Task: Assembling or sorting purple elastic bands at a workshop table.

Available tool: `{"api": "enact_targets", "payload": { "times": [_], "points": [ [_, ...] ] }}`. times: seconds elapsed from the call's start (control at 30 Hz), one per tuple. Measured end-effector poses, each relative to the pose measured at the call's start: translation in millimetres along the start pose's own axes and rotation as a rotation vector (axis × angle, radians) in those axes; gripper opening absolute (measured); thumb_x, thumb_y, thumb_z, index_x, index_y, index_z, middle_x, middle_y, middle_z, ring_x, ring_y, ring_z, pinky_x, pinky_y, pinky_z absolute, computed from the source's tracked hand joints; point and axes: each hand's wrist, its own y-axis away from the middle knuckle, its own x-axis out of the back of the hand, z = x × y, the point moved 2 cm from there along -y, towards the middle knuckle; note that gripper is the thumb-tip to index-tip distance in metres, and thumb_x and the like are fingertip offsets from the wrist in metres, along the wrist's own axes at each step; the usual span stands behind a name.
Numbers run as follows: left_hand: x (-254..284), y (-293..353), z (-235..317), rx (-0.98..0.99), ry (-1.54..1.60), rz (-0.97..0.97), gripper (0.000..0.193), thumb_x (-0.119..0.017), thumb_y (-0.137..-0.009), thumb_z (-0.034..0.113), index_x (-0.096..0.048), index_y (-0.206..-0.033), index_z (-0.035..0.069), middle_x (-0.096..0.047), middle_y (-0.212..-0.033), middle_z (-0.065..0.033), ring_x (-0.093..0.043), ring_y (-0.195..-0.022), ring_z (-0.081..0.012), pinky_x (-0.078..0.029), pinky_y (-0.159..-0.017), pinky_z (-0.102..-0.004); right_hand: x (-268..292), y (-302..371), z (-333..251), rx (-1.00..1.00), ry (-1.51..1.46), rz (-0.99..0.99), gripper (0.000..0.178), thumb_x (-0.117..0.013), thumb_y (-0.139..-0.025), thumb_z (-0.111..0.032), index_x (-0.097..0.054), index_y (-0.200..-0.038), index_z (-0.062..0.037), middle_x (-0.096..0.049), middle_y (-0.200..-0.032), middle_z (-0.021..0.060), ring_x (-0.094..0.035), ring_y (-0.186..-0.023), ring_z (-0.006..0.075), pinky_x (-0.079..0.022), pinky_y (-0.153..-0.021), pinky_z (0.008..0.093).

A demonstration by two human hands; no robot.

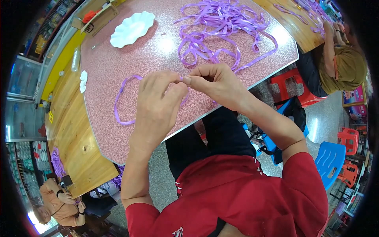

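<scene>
Over the near edge of a pink speckled table (106, 79), my two hands meet fingertip to fingertip. My left hand (158, 96) pinches a narrow purple ribbon (118, 98), which loops out onto the table on the left. Thumb and forefinger of my right hand (217, 83) are pressed together on the same ribbon, right beside the left fingertips. Only a tiny bit of purple shows between them; the rest there is hidden by the fingers. A large tangled heap of purple ribbon (221, 23) lies beyond my right hand, with strands trailing toward me.
A white scalloped dish (132, 29) sits at the far left, near a cardboard box (100, 17). Wooden tables (79, 146) adjoin on both sides. One person (63, 201) works at lower left, another (341, 67) at upper right. Red stools (294, 85) and a blue chair (329, 162) stand at right.
</scene>
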Motion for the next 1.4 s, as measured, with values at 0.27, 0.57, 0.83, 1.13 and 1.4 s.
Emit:
{"api": "enact_targets", "payload": {
  "times": [0.27, 0.57, 0.83, 1.13, 1.4],
  "points": [
    [4, 3, 6, -0.030, -0.256, -0.007, 0.017, -0.068, -0.077, 0.007, -0.067, -0.094, 0.006, -0.065, -0.100, -0.0075, -0.061, -0.107, -0.0280, -0.042, -0.097, -0.0487, -3, -1, 3, 0.100, 0.031, 0.031, 0.021, -0.073, -0.093, -0.025, -0.074, -0.093, -0.0035, -0.056, -0.069, -0.0078, -0.044, -0.062, -0.0002, -0.032, -0.053, 0.0205],
    [9, 5, 7, -0.012, -0.046, -0.101, 0.022, -0.068, -0.079, 0.003, -0.065, -0.101, 0.004, -0.061, -0.098, -0.0105, -0.061, -0.099, -0.0285, -0.041, -0.105, -0.0516, 2, -5, 6, -0.419, -0.554, -0.388, 0.024, -0.070, -0.095, -0.027, -0.063, -0.083, -0.0069, -0.040, -0.059, -0.0084, -0.029, -0.046, 0.0008, -0.018, -0.041, 0.0209],
    [1, 9, 1, -0.032, -0.109, -0.087, 0.018, -0.064, -0.082, 0.002, -0.062, -0.099, 0.001, -0.055, -0.093, -0.0113, -0.059, -0.093, -0.0295, -0.045, -0.102, -0.0509, -4, -11, 2, -0.404, -0.386, -0.237, 0.014, -0.065, -0.094, -0.016, -0.064, -0.084, -0.0067, -0.043, -0.061, -0.0079, -0.030, -0.046, 0.0009, -0.018, -0.041, 0.0213],
    [-5, 23, -2, 0.237, 0.205, 0.081, 0.014, -0.068, -0.087, 0.006, -0.060, -0.098, 0.003, -0.058, -0.101, -0.0106, -0.059, -0.098, -0.0257, -0.048, -0.093, -0.0402, -6, -2, 3, -0.206, -0.358, -0.241, 0.017, -0.065, -0.097, -0.023, -0.066, -0.092, -0.0071, -0.045, -0.066, -0.0078, -0.036, -0.053, 0.0013, -0.025, -0.046, 0.0196],
    [-15, 32, -13, 0.749, 1.354, 0.050, 0.013, -0.060, -0.101, 0.016, -0.056, -0.106, 0.005, -0.061, -0.103, -0.0048, -0.058, -0.098, -0.0138, -0.046, -0.091, -0.0312, -13, 2, 0, 0.178, -0.292, -0.152, 0.016, -0.060, -0.101, -0.023, -0.065, -0.101, -0.0077, -0.052, -0.073, -0.0061, -0.039, -0.056, 0.0018, -0.029, -0.049, 0.0200]
  ]
}}
